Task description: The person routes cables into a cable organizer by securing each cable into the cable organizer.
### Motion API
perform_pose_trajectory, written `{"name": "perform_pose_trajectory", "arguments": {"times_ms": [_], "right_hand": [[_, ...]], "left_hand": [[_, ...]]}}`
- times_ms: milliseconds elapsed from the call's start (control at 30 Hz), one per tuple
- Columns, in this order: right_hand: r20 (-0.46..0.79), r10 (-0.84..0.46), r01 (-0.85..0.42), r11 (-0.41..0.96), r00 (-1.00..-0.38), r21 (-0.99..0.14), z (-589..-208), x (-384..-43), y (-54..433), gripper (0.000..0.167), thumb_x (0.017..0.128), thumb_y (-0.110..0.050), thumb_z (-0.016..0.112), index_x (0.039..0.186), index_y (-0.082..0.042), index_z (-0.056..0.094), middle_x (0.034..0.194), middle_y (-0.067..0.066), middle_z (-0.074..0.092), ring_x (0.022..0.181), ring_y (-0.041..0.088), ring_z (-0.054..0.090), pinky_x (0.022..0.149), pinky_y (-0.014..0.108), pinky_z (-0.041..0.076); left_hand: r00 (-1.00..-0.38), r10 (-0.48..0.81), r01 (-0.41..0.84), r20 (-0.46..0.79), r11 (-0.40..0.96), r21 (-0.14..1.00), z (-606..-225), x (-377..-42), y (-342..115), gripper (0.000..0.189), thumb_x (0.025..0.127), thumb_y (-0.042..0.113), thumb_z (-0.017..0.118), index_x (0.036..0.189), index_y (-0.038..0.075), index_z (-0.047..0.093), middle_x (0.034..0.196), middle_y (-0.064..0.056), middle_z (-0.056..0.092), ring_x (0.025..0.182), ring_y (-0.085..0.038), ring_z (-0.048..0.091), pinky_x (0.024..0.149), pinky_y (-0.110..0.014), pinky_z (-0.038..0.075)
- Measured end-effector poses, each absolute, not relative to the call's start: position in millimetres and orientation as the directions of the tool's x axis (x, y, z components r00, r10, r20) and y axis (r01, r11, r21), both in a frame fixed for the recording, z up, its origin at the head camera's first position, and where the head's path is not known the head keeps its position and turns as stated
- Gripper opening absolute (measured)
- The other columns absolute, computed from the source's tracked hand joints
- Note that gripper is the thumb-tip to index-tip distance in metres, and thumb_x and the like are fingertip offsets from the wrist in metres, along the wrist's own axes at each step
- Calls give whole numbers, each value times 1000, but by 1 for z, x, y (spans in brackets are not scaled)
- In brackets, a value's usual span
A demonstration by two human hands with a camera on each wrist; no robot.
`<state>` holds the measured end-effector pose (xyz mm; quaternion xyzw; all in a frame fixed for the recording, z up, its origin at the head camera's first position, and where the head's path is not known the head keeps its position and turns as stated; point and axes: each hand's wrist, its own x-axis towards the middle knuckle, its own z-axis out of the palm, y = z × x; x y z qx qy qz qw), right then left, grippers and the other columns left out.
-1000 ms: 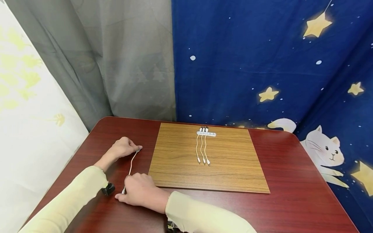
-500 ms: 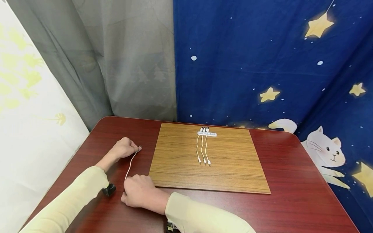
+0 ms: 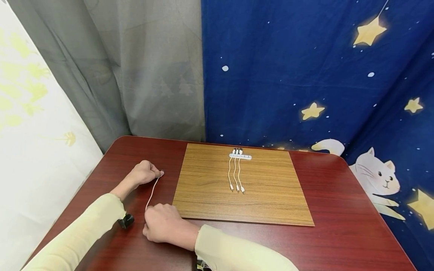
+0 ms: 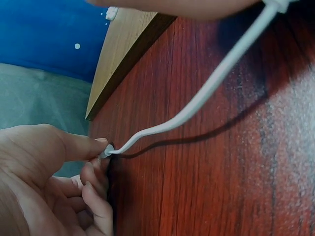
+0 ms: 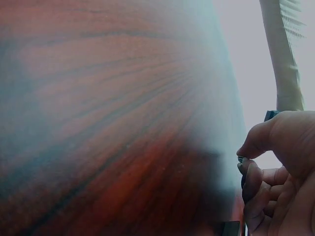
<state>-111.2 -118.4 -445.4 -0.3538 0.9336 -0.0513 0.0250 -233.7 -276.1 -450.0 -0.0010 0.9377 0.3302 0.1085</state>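
A short white cable [image 3: 152, 192] runs between the two hands at the left of the table, slightly bowed. In the left wrist view, its shadow falls on the wood beneath the cable [image 4: 197, 101]. The left hand [image 3: 144, 173] pinches the far end by its connector [image 4: 106, 151], between thumb and forefinger. Nearer the person, the right hand [image 3: 166, 224] pinches the other end. The head view hides that connector behind the hand; a small tip [image 5: 240, 159] of it shows between thumb and forefinger in the right wrist view.
A wood-grain board [image 3: 203, 188] lies on the dark red table [image 3: 339, 210], right of the hands. Near its back edge sits a pale cable clip strip [image 3: 245, 157] with three white cables [image 3: 234, 171] hanging from it side by side. Curtains [image 3: 162, 75] stand behind.
The right thumb, which stuck out beside the near connector, has drawn in, and that connector is now covered. The right hand has shifted slightly right. The left hand has stayed almost still.
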Motion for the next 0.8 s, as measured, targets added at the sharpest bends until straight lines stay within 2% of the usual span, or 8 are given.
{"name": "perform_pose_trajectory", "arguments": {"times_ms": [500,800], "right_hand": [[-2,-653,-647,750,-757,-135,-442,-112,-109,23,84,-32,75,75,-22,56,66,-7,55,61,11,59,48,31,47],[45,-644,-645,758,-764,-99,-442,-116,-105,18,81,-31,75,82,-20,60,68,-7,57,60,10,59,47,29,44]], "left_hand": [[-982,57,-69,-182,784,617,-445,-236,-277,28,97,31,68,83,8,78,84,-4,67,82,-25,55,71,-36,43],[-986,57,-57,-155,766,640,-435,-239,-277,30,98,31,68,88,5,78,86,-6,67,80,-25,54,71,-37,42]]}}
